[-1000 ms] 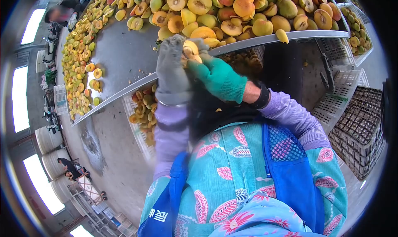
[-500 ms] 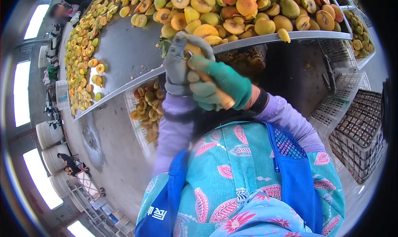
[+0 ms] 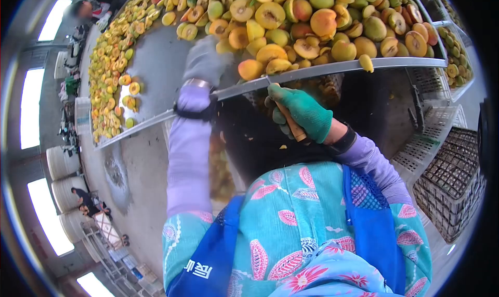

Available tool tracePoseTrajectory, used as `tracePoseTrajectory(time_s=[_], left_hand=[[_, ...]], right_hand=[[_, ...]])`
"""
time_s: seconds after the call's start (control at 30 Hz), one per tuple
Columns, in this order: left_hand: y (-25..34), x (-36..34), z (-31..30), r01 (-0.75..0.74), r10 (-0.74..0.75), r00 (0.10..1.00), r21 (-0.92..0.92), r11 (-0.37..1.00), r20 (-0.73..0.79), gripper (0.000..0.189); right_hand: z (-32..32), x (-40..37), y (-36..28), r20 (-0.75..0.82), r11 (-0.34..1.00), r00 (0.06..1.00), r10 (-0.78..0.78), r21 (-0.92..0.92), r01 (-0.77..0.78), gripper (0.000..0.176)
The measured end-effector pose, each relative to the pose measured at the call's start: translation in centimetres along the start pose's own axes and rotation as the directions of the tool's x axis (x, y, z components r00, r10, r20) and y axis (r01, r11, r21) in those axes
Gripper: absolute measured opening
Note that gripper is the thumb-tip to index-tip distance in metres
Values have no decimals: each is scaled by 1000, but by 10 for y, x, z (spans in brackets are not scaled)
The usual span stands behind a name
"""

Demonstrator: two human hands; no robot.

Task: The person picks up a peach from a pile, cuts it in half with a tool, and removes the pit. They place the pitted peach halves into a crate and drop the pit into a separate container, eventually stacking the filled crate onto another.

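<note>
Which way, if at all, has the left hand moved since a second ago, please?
Yes: the left hand left the right hand with its knife and reached forward across the table rim.

Just one camera is here, worn on the person's head, and it looks forward and down. The person's shirt point(image 3: 296, 214) fills the bottom of the frame, very close, and the counter point(image 3: 156, 68) with fruit point(image 3: 312, 21) runs across the top, farther off. The picture is round and bent, with dark corners.
</note>
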State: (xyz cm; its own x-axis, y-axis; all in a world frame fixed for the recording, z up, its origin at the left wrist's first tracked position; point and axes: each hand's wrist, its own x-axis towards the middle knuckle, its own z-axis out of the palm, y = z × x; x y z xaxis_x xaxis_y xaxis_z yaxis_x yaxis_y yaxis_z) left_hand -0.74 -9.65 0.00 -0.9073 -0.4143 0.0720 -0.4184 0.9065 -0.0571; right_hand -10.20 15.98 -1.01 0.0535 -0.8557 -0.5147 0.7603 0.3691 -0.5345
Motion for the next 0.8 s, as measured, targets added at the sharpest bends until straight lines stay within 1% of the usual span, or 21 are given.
tracePoseTrajectory(time_s=[0.03,0.1,0.13,0.17,0.2,0.23,0.27,0.3,0.33,0.37,0.43,0.47,0.5,0.57,0.6,0.67,0.7,0.77,0.8], left_hand=[[6,27,23,223,-218,970,-31,974,105,42],[3,42,12,163,-145,972,-85,983,182,44],[-2,43,7,141,-113,967,-108,984,230,45],[-12,35,6,304,-167,945,-561,770,282,45],[-26,19,6,403,-192,914,-848,344,357,45],[-36,3,12,406,-181,882,-897,-174,434,45],[-22,-15,1,317,-156,918,-910,-266,365,42],[-9,-33,-10,230,-130,947,-904,-361,293,39],[8,-47,-23,184,-155,958,-934,-308,240,40],[19,-52,-22,138,-194,963,-959,-246,188,42],[40,-59,-13,59,-282,955,-993,-106,87,46],[49,-59,-7,26,-322,946,-999,-32,35,48],[60,-58,-9,-4,-300,952,-979,-206,59,48],[77,-52,-20,-50,-244,965,-846,-530,96,47],[79,-49,-13,-98,-290,957,-901,-424,33,44],[84,-47,-5,-166,-369,922,-979,-119,-112,42],[85,-48,-2,-189,-396,898,-981,44,-191,41],[83,-52,2,-185,-367,894,-959,217,-256,43],[82,-54,4,-180,-348,893,-936,302,-284,44]], right_hand=[[-2,-2,-2,-18,1000,1000,-5,10,5,41],[-8,-6,-6,-49,1000,999,2,29,-1,40],[-9,-7,-7,-72,997,995,-75,-40,72,39],[-8,-7,-7,-84,985,986,-147,-107,137,38],[-6,-4,-7,-85,965,973,-216,-171,200,38],[-6,6,-5,-96,874,922,-376,-368,318,37],[-8,21,-1,-68,732,851,-520,-550,403,35],[-8,32,2,-4,544,767,-642,-707,452,34],[-1,30,-3,134,359,688,-713,-773,523,36],[5,29,-8,268,158,588,-763,-805,572,38],[17,34,-15,158,263,710,-686,-856,445,37],[17,37,-16,187,185,711,-678,-893,411,35],[17,37,-17,202,150,697,-688,-900,409,35],[17,34,-19,234,78,667,-707,-912,403,37],[16,33,-19,241,72,672,-701,-913,402,39],[16,32,-18,262,59,684,-680,-911,407,43],[15,33,-16,258,68,675,-691,-907,416,44],[17,36,-11,254,90,661,-706,-893,440,46],[20,34,-11,187,207,705,-684,-878,433,47]])
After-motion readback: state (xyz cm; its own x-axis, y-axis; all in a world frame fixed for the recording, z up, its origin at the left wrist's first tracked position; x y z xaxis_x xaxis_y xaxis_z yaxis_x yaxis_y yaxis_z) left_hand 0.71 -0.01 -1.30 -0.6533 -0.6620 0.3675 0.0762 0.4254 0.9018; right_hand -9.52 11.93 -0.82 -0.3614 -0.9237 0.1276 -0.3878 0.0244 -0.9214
